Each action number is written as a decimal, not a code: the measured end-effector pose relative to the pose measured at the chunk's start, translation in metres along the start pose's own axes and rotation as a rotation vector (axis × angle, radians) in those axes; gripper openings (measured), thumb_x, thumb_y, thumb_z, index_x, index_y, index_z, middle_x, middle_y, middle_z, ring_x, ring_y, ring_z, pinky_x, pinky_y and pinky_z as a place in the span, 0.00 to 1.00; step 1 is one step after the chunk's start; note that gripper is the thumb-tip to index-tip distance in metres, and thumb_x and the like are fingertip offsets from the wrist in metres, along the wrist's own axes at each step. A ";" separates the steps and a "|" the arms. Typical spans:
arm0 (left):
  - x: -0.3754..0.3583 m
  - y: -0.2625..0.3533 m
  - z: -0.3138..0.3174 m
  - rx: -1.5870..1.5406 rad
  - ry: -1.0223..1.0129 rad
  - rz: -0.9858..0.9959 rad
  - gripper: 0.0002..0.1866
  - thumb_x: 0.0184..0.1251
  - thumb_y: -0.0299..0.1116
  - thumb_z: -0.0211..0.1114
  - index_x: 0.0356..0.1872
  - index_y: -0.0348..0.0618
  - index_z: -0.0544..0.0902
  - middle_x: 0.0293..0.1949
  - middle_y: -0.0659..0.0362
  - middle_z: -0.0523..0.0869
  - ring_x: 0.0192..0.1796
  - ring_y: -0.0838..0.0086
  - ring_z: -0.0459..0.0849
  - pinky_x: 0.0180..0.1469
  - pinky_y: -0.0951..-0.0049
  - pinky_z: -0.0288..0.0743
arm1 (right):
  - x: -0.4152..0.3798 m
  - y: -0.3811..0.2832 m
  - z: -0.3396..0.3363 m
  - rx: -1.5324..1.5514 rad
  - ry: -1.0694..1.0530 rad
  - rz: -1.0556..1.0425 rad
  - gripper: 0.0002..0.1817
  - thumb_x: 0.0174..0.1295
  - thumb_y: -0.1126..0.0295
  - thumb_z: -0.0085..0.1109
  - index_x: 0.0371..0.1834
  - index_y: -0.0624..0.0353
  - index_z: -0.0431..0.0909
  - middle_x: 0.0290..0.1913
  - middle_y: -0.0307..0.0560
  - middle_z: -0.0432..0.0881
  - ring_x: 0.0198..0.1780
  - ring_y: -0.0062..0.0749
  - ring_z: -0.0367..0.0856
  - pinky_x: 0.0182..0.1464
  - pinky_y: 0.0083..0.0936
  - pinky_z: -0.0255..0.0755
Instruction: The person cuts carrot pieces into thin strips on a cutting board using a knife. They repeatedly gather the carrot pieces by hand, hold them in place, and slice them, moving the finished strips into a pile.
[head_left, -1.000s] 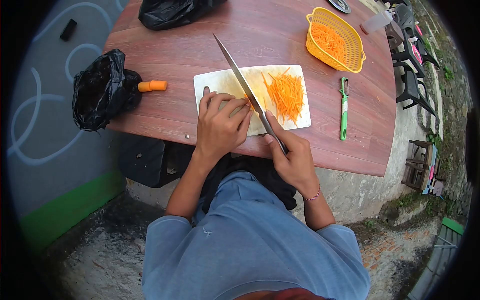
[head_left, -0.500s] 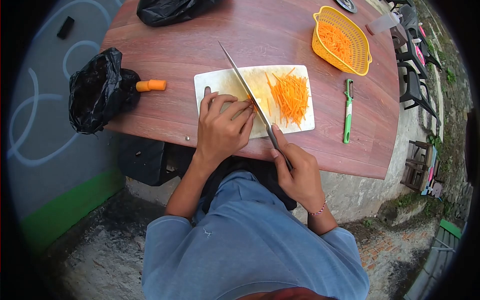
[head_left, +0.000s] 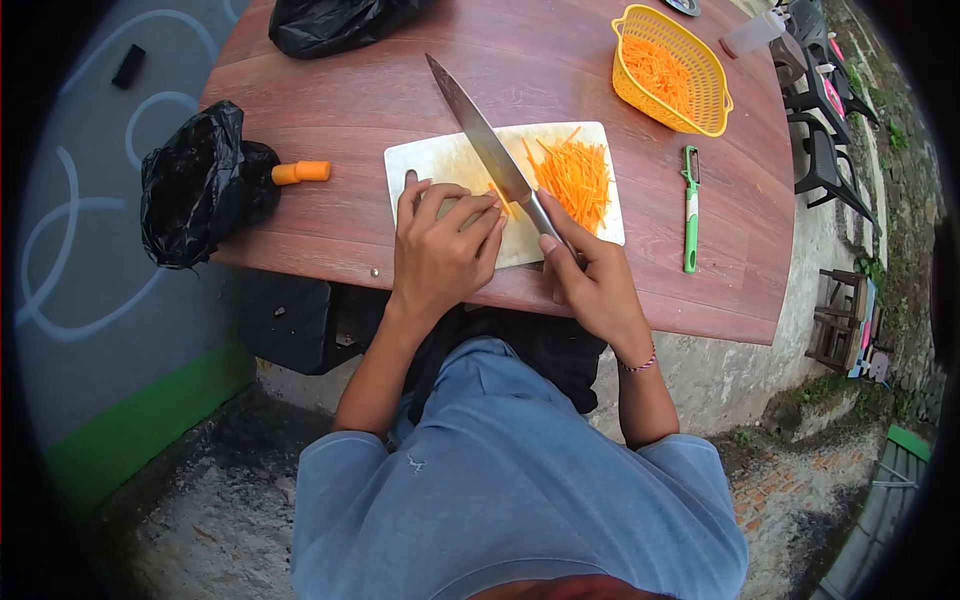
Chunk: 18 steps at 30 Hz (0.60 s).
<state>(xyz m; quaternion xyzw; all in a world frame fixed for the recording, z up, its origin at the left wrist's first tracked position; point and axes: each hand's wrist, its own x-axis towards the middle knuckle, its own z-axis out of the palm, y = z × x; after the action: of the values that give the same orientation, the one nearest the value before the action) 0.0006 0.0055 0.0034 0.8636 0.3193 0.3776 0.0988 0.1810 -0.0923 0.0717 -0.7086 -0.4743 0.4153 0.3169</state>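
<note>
My right hand [head_left: 598, 288] is wrapped round the handle of a large kitchen knife [head_left: 488, 145]. Its blade slants up and left across the white cutting board [head_left: 428, 158], the flat side showing. Curled fingers of my left hand [head_left: 442, 245] press down on the board, just left of the blade. At their tips a bit of carrot [head_left: 494, 189] shows orange; most of what they hold is hidden beneath them. Right of the knife, a pile of thin carrot strips [head_left: 578, 180] lies on the board, partly behind my right hand.
A yellow basket [head_left: 722, 110] of carrot strips stands at the back right, with a green peeler [head_left: 691, 215] nearer me. On the left, carrot chunks [head_left: 302, 172] lie beside an open black plastic bag [head_left: 195, 190]. Another black bag [head_left: 340, 22] sits at the back.
The knife has tipped so its flat side faces up more, and its blade has shifted slightly from my left fingertips. My left hand stays on the carrot. The view has shifted a little.
</note>
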 end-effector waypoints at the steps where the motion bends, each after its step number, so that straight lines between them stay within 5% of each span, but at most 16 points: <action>1: 0.000 0.000 0.000 0.002 0.000 -0.002 0.06 0.64 0.31 0.78 0.40 0.44 0.95 0.47 0.65 0.94 0.52 0.67 0.88 0.72 0.44 0.70 | -0.002 0.005 -0.001 0.060 0.009 -0.003 0.27 0.80 0.70 0.59 0.81 0.55 0.75 0.34 0.62 0.86 0.30 0.42 0.80 0.45 0.31 0.78; 5: -0.001 0.000 0.001 0.018 0.010 0.010 0.06 0.64 0.32 0.78 0.40 0.44 0.95 0.47 0.65 0.94 0.53 0.67 0.88 0.73 0.44 0.69 | -0.012 0.006 -0.002 -0.061 0.101 -0.135 0.27 0.79 0.70 0.62 0.80 0.56 0.76 0.40 0.66 0.89 0.36 0.41 0.88 0.49 0.31 0.80; 8: -0.001 0.001 0.001 0.018 0.014 0.005 0.07 0.64 0.32 0.78 0.40 0.44 0.95 0.47 0.65 0.94 0.53 0.67 0.88 0.73 0.45 0.69 | -0.018 -0.001 -0.004 -0.090 0.075 -0.039 0.28 0.78 0.71 0.63 0.80 0.56 0.77 0.43 0.67 0.89 0.40 0.48 0.92 0.50 0.34 0.81; 15: 0.000 0.001 0.000 0.014 0.016 0.007 0.07 0.64 0.32 0.77 0.40 0.44 0.95 0.47 0.65 0.94 0.54 0.67 0.88 0.71 0.48 0.71 | -0.028 0.004 0.006 -0.079 0.079 -0.183 0.27 0.77 0.73 0.63 0.79 0.56 0.78 0.40 0.67 0.87 0.39 0.55 0.90 0.48 0.37 0.81; 17: 0.000 0.000 0.000 0.014 0.017 0.007 0.07 0.63 0.32 0.77 0.40 0.43 0.95 0.47 0.65 0.94 0.54 0.67 0.88 0.70 0.48 0.71 | -0.029 0.009 0.009 -0.081 0.097 -0.243 0.29 0.77 0.75 0.63 0.81 0.54 0.77 0.27 0.45 0.81 0.22 0.20 0.75 0.31 0.25 0.73; 18: 0.000 0.000 0.000 0.014 0.020 0.009 0.07 0.63 0.32 0.77 0.40 0.43 0.95 0.46 0.65 0.94 0.53 0.67 0.88 0.70 0.48 0.71 | -0.030 0.008 0.009 -0.080 0.094 -0.241 0.29 0.77 0.75 0.63 0.81 0.54 0.77 0.27 0.45 0.81 0.22 0.20 0.75 0.31 0.25 0.73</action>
<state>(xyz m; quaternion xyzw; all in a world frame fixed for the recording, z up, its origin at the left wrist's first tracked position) 0.0010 0.0056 0.0032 0.8618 0.3189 0.3846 0.0879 0.1705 -0.1230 0.0692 -0.6773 -0.5567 0.3215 0.3578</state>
